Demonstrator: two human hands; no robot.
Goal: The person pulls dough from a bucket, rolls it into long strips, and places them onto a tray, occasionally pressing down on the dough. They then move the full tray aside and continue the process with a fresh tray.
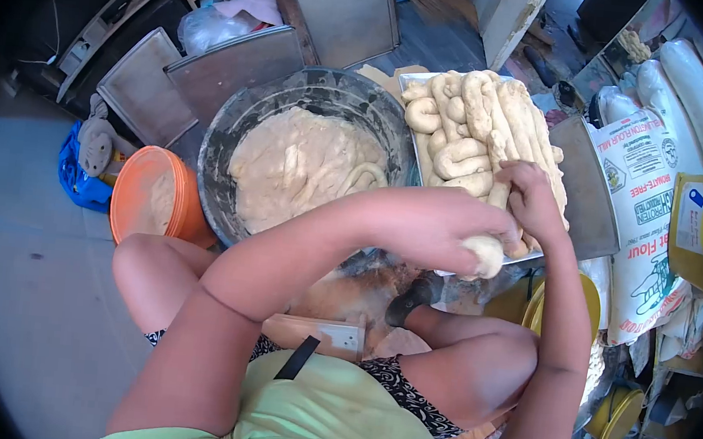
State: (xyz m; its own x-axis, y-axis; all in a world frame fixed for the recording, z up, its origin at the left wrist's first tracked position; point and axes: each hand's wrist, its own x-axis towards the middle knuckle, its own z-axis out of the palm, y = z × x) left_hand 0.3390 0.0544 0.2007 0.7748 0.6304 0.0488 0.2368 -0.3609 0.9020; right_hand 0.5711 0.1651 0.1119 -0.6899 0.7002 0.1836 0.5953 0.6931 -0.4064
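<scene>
My left hand (451,228) reaches across to the right, its fingers wrapped round a pale lump of dough (486,256) over the near edge of a tray. Just beyond it, my right hand (531,197) pinches a dough strip (501,182) from the right side. The tray (418,152) is heaped with thick rolls and bent ropes of dough (465,158). To its left, a large black tub (220,145) holds a broad mass of soft dough (307,153) with a folded surface.
An orange bucket (124,191) with pale powder stands left of the tub. Flat metal trays (235,67) lean behind. Flour sacks (638,194) and yellow buckets (618,418) line the right side. A wooden piece (316,335) lies between my legs.
</scene>
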